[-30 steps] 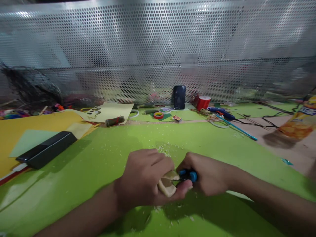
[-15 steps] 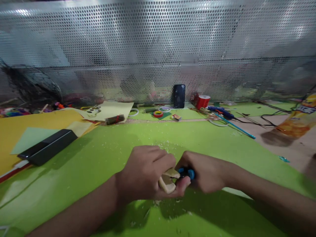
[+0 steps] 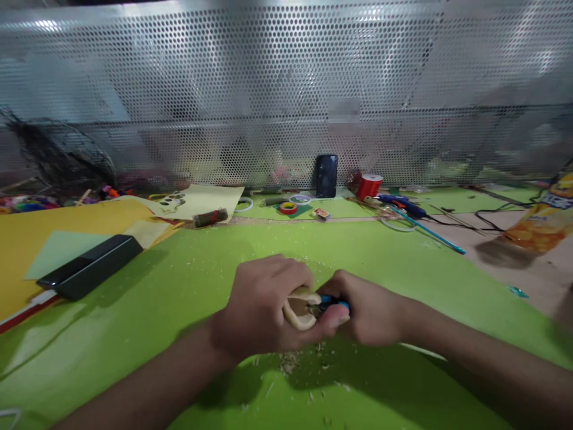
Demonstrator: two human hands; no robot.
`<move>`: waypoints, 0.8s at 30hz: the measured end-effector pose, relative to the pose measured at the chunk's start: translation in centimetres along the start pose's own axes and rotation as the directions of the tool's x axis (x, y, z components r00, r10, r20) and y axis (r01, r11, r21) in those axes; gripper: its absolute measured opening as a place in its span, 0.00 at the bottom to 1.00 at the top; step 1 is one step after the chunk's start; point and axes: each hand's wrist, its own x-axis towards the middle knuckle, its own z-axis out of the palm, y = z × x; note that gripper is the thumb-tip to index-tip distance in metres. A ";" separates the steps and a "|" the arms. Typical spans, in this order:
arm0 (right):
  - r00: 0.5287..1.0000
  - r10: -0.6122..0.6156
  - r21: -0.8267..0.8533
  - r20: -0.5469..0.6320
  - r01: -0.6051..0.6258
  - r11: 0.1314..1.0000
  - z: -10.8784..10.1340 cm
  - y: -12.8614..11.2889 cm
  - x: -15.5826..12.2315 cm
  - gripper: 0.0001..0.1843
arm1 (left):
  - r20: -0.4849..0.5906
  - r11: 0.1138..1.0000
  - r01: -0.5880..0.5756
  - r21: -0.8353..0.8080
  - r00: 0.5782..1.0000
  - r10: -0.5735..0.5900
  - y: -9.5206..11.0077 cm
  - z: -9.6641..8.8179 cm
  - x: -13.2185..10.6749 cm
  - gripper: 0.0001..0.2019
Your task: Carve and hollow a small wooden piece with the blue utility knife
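Note:
My left hand (image 3: 271, 301) is wrapped round a pale, hollow, tube-like piece (image 3: 299, 319) that looks like wood or bamboo. The piece has a gap in its wall on the right side. My right hand (image 3: 369, 307) grips a blue-handled tool (image 3: 329, 303), whose tip sits at that gap. Most of the tool is hidden by the fingers, so its exact kind does not show. The left thumb reaches right, below the tool and against the right hand. Pale shavings (image 3: 290, 362) lie scattered on the green sheet (image 3: 210, 280) beneath both hands.
A black box (image 3: 92, 266) lies at left on coloured paper. Along the back are a phone (image 3: 326, 176), a red spool (image 3: 369, 187), tape rolls (image 3: 289, 208), a matchbox (image 3: 321, 214) and a blue glue gun (image 3: 403, 205). A perforated metal panel (image 3: 268, 77) stands behind; a snack bag (image 3: 544, 218) is at right.
The hollow piece has shifted slightly up and left and turned in my left hand. The tool's tip now sits deeper in its gap. More shavings show below my hands.

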 end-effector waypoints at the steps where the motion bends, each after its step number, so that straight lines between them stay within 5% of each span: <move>1: 1.000 0.001 0.000 0.022 -0.001 1.000 -0.2 0.0 0.0 0.04 | 0.007 1.000 -0.005 0.008 1.000 0.005 0.0 0.0 0.0 0.16; 10: 0.997 0.033 0.030 0.070 -0.035 0.999 -0.8 0.1 0.0 0.07 | 0.007 0.999 0.000 0.045 1.000 0.000 -0.6 0.0 0.3 0.15; 16: 0.955 -0.056 -0.032 -0.292 0.048 0.998 0.3 1.1 0.0 0.08 | 0.004 0.996 0.088 0.027 0.996 -0.089 -1.3 0.2 -0.1 0.14; 24: 0.928 -0.095 -0.164 -0.361 0.037 0.986 1.5 1.7 0.0 0.13 | -0.065 0.974 0.224 -0.032 0.972 -0.225 -1.1 0.7 -0.4 0.14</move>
